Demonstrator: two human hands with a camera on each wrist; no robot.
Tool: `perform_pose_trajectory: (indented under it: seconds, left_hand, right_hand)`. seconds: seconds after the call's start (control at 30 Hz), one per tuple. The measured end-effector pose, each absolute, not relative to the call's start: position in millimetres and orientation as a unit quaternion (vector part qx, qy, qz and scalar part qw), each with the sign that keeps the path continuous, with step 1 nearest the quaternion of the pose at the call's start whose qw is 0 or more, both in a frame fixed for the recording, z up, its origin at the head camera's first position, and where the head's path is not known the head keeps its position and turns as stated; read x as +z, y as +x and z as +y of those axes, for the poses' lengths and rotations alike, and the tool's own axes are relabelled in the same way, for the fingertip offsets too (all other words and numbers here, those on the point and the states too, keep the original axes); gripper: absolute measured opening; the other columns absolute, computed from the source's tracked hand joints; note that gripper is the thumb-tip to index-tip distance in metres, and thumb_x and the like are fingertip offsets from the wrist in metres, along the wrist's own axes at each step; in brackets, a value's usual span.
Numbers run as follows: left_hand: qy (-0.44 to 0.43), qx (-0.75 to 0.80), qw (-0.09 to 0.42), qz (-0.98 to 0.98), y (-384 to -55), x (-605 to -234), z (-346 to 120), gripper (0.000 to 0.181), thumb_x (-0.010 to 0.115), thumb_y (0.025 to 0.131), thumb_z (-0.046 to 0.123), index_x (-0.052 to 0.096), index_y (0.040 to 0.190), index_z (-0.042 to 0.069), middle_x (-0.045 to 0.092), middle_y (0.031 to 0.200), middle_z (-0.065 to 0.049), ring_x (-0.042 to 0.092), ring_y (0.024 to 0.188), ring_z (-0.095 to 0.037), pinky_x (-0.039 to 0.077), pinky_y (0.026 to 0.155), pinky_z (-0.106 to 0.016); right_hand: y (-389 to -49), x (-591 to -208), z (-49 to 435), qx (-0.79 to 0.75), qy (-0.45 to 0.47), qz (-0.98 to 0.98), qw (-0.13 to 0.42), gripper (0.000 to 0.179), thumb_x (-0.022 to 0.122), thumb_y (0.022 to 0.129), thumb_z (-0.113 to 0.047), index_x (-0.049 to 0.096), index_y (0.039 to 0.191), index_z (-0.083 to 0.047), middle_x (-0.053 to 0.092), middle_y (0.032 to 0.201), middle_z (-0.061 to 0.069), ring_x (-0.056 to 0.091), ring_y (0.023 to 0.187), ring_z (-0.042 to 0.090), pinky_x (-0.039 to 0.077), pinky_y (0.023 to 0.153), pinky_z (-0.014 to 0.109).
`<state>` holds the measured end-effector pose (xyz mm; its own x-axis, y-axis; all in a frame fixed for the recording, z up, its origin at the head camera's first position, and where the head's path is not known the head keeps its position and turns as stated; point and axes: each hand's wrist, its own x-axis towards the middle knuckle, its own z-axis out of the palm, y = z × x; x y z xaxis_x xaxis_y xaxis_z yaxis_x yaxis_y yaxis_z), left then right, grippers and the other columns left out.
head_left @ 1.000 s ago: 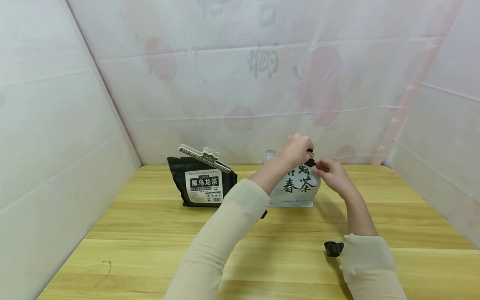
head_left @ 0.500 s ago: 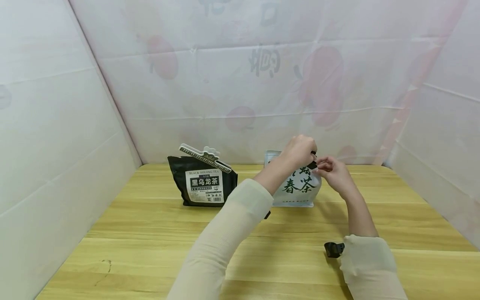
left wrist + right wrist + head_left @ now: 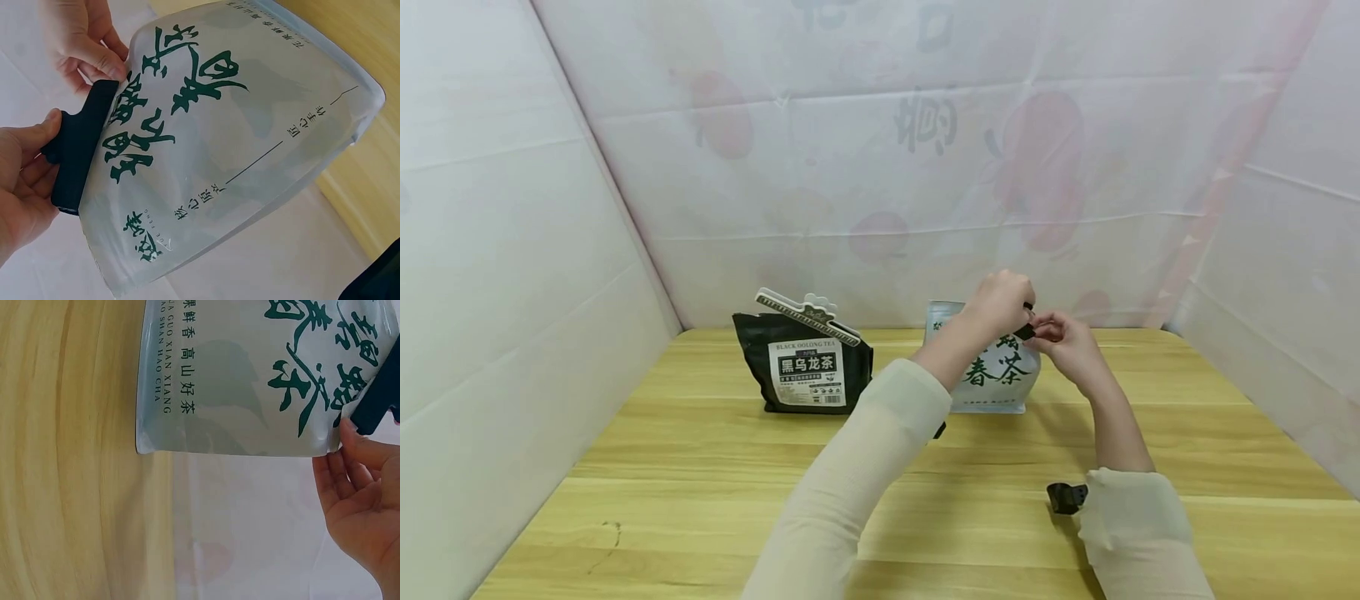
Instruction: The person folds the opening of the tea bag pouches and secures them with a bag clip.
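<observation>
A white tea bag [image 3: 996,387] with green lettering stands upright at the back of the table. My left hand [image 3: 1000,302] is at its top edge, with thumb and fingers gripping the handle of a black bag clip [image 3: 84,150]. In the left wrist view, the clip lies along the folded top edge of the bag. At the bag's top right corner, my right hand [image 3: 1070,346] pinches the edge between thumb and fingers, close to the clip's end. The right wrist view shows that thumb [image 3: 356,440] on the printed face, fingers behind.
Left of the white bag stands a black oolong tea bag [image 3: 807,375], with a pale decorated clip [image 3: 810,315] slanting across its top. A black wrist-camera part [image 3: 1066,498] shows beside the right sleeve. A pale printed cloth [image 3: 880,167] hangs behind the wooden table [image 3: 700,517].
My left hand and the black bag clip have shifted slightly to the right along the top of the white bag. The right hand stays almost still, pinching the corner.
</observation>
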<state>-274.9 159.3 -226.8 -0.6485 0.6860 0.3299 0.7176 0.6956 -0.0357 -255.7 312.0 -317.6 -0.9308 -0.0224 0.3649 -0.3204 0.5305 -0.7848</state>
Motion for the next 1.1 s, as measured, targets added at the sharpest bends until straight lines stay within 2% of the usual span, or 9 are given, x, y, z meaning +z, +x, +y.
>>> perform_pose_trajectory:
  seconds: [0.1, 0.2, 0.3, 0.43, 0.53, 0.67, 0.9, 1.03, 1.1]
  left_hand:
    - [-0.383, -0.051, 0.16, -0.908, -275.4, -226.9, 159.0, 0.034, 0.059, 0.087, 0.01, 0.043, 0.057, 0.015, 0.039, 0.058, 0.005, 0.032, 0.058, -0.009, 0.028, 0.054, -0.018]
    - [-0.388, -0.04, 0.154, -0.908, -274.5, -227.6, 159.8, 0.028, 0.058, 0.088, 0.012, 0.05, 0.062, 0.015, 0.043, 0.061, 0.005, 0.034, 0.058, -0.008, 0.03, 0.054, -0.017]
    - [-0.389, -0.037, 0.151, -0.908, -273.4, -228.2, 160.7, 0.02, 0.058, 0.089, 0.014, 0.058, 0.069, 0.014, 0.051, 0.066, 0.005, 0.037, 0.06, -0.007, 0.033, 0.055, -0.017]
    - [-0.383, -0.044, 0.151, -0.91, -273.6, -227.9, 160.2, 0.017, 0.061, 0.088, 0.016, 0.064, 0.071, 0.014, 0.055, 0.069, 0.006, 0.041, 0.063, -0.008, 0.035, 0.057, -0.018]
    - [-0.383, -0.046, 0.152, -0.91, -274.7, -227.7, 159.9, 0.02, 0.062, 0.087, 0.017, 0.062, 0.067, 0.014, 0.052, 0.066, 0.006, 0.041, 0.062, -0.008, 0.034, 0.057, -0.019]
    - [-0.381, -0.048, 0.153, -0.91, -275.7, -227.9, 160.6, 0.023, 0.061, 0.088, 0.017, 0.059, 0.065, 0.014, 0.047, 0.061, 0.006, 0.037, 0.059, -0.008, 0.031, 0.054, -0.018]
    - [-0.381, -0.011, 0.144, -0.913, -272.6, -226.7, 162.5, 0.014, 0.059, 0.09, 0.018, 0.064, 0.077, 0.015, 0.055, 0.073, 0.007, 0.042, 0.064, -0.008, 0.035, 0.057, -0.019]
    - [-0.39, -0.035, 0.149, -0.908, -274.8, -227.0, 159.9, 0.025, 0.061, 0.088, 0.017, 0.055, 0.063, 0.015, 0.045, 0.062, 0.006, 0.036, 0.059, -0.008, 0.03, 0.054, -0.018]
    - [-0.389, -0.039, 0.155, -0.907, -275.5, -227.8, 159.4, 0.028, 0.061, 0.088, 0.017, 0.053, 0.061, 0.015, 0.044, 0.061, 0.005, 0.035, 0.059, -0.008, 0.029, 0.054, -0.018]
  right_hand:
    - [-255.9, -317.6, 311.4, 0.477, 0.1, -0.86, 0.152, 0.022, 0.059, 0.088, 0.001, 0.051, 0.107, 0.007, 0.062, 0.094, 0.012, 0.056, 0.079, 0.003, 0.047, 0.069, 0.018]
    - [-256.0, -317.4, 312.3, 0.475, 0.106, -0.862, 0.145, 0.023, 0.058, 0.089, -0.001, 0.051, 0.108, 0.008, 0.061, 0.098, 0.014, 0.056, 0.083, 0.003, 0.047, 0.071, 0.017]
    - [-255.3, -316.7, 314.9, 0.471, 0.115, -0.865, 0.13, 0.026, 0.056, 0.091, -0.004, 0.049, 0.113, 0.008, 0.058, 0.107, 0.02, 0.056, 0.091, 0.009, 0.046, 0.075, 0.017]
    - [-253.7, -316.8, 320.1, 0.447, 0.11, -0.882, 0.102, 0.032, 0.052, 0.095, -0.014, 0.049, 0.116, 0.01, 0.054, 0.113, 0.023, 0.052, 0.099, 0.021, 0.044, 0.079, 0.025]
    - [-253.7, -318.2, 322.7, 0.423, 0.098, -0.895, 0.102, 0.033, 0.053, 0.095, -0.02, 0.056, 0.112, 0.009, 0.057, 0.109, 0.022, 0.053, 0.096, 0.024, 0.043, 0.078, 0.03]
    - [-255.5, -320.3, 323.1, 0.417, 0.086, -0.896, 0.129, 0.031, 0.057, 0.093, -0.02, 0.062, 0.104, 0.008, 0.062, 0.102, 0.02, 0.055, 0.087, 0.018, 0.045, 0.073, 0.028]
    - [-259.6, -323.9, 321.5, 0.425, 0.088, -0.886, 0.166, 0.026, 0.06, 0.091, -0.016, 0.065, 0.1, 0.008, 0.063, 0.1, 0.021, 0.055, 0.081, 0.004, 0.044, 0.069, 0.018]
    - [-258.8, -324.3, 322.9, 0.427, 0.085, -0.885, 0.168, 0.026, 0.061, 0.09, -0.016, 0.065, 0.098, 0.008, 0.064, 0.097, 0.019, 0.054, 0.08, 0.003, 0.044, 0.069, 0.019]
    - [-258.7, -324.8, 323.2, 0.428, 0.085, -0.884, 0.17, 0.026, 0.062, 0.089, -0.017, 0.065, 0.097, 0.008, 0.064, 0.096, 0.018, 0.054, 0.079, 0.004, 0.043, 0.069, 0.019]
